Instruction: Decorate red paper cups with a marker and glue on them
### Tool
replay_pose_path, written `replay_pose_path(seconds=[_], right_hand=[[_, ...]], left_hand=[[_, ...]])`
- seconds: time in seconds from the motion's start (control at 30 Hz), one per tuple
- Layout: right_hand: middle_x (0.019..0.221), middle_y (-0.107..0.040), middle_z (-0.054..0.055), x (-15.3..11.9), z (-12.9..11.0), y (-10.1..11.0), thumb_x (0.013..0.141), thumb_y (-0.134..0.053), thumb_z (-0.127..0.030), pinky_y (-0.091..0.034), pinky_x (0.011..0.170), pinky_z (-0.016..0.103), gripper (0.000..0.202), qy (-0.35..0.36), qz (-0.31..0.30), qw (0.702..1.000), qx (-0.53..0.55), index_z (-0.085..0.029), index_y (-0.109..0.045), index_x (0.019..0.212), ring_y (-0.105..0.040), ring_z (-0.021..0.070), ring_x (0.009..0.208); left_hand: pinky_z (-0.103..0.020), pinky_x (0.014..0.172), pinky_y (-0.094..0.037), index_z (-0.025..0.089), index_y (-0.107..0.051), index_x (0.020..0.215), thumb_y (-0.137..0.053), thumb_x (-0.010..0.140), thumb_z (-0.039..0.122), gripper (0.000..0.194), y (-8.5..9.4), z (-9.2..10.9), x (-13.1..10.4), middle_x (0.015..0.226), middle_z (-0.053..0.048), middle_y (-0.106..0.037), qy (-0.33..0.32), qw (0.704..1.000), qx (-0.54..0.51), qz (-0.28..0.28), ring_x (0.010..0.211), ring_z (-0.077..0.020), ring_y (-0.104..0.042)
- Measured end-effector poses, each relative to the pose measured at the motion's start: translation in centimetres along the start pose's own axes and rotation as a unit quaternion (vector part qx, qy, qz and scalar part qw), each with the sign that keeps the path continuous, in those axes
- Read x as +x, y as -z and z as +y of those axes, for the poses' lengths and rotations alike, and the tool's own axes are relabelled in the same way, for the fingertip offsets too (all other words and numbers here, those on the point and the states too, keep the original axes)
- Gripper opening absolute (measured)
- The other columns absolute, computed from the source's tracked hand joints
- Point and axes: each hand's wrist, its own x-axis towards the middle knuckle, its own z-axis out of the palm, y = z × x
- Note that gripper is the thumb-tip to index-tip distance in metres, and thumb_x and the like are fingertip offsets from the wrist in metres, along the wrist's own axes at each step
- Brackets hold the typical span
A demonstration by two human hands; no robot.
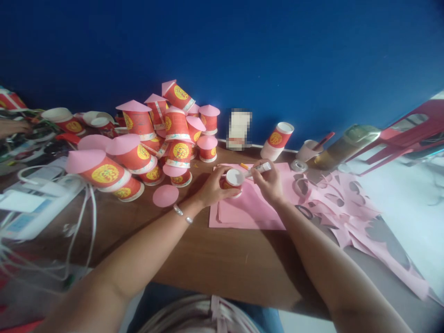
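My left hand [215, 187] is wrapped round a red paper cup [231, 185], its pale round end facing up. In my right hand [268, 182] is a small white tube [262, 167], looking like glue, its narrow tip pointing left at the cup's rim. Whether the tip touches the rim I cannot tell. Beneath both hands lie pink paper sheets [249, 215]. A loose pink paper disc [165, 196] rests on the table left of my left hand. Farther left, several red cups with pink cone tops [178, 122] are piled up.
Pink paper offcuts [354, 203] spread over the right side, near a tape roll [299, 165]. Behind stand stacked cups [277, 141], a white cup [308, 150] with a red-handled tool and a tilted bottle [347, 145]. White cables and a power strip [38, 203] lie left. Another person's hand [14, 128] shows far left.
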Motion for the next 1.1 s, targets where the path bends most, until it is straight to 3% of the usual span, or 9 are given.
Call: replay_pose_path(seconds=[0.13, 0.33, 0.87, 1.1], right_hand=[[0.073, -0.061, -0.002, 0.00, 0.04, -0.01, 0.085, -0.069, -0.035, -0.048, 0.058, 0.027, 0.018, -0.001, -0.001, 1.000, 0.003, -0.022, -0.057, 0.085, -0.054, 0.0126, 0.062], [0.073, -0.060, -0.002, -0.02, 0.18, 0.00, 0.085, -0.068, -0.033, -0.048, 0.059, 0.028, 0.016, 0.002, -0.001, 1.000, 0.002, -0.023, -0.057, 0.085, -0.054, 0.0128, 0.062], [0.075, -0.062, -0.001, -0.01, -0.11, -0.03, 0.084, -0.067, -0.034, -0.048, 0.058, 0.028, 0.016, -0.003, 0.000, 1.000, 0.005, -0.022, -0.057, 0.085, -0.055, 0.0129, 0.063], [0.075, -0.063, -0.001, 0.05, 0.09, -0.04, 0.083, -0.068, -0.035, -0.048, 0.057, 0.027, 0.017, 0.003, -0.001, 1.000, 0.004, -0.022, -0.057, 0.085, -0.055, 0.0129, 0.063]], left_hand=[[-0.046, 0.101, -0.053, 0.023, -0.063, 0.116, -0.095, 0.063, 0.037, 0.064, -0.03, -0.57, -0.07, 0.128, -0.010, -0.057, -0.004, 0.999, 0.033, 0.024, 0.122, -0.0288, -0.059], [-0.045, 0.103, -0.052, 0.024, -0.067, 0.117, -0.090, 0.070, 0.031, 0.053, 0.01, -0.51, 0.04, 0.124, -0.009, -0.062, 0.003, 1.000, 0.020, 0.021, 0.122, -0.0272, -0.060], [-0.044, 0.100, -0.052, 0.022, -0.053, 0.118, -0.083, 0.074, 0.029, 0.054, 0.01, -0.29, -0.17, 0.118, -0.008, -0.066, 0.034, 0.998, -0.057, -0.003, 0.109, -0.0244, -0.066], [-0.044, 0.100, -0.051, 0.020, -0.056, 0.113, -0.092, 0.065, 0.034, 0.062, -0.35, 0.06, -0.11, 0.119, -0.009, -0.065, 0.053, 0.997, -0.042, 0.027, 0.113, -0.0262, -0.063]])
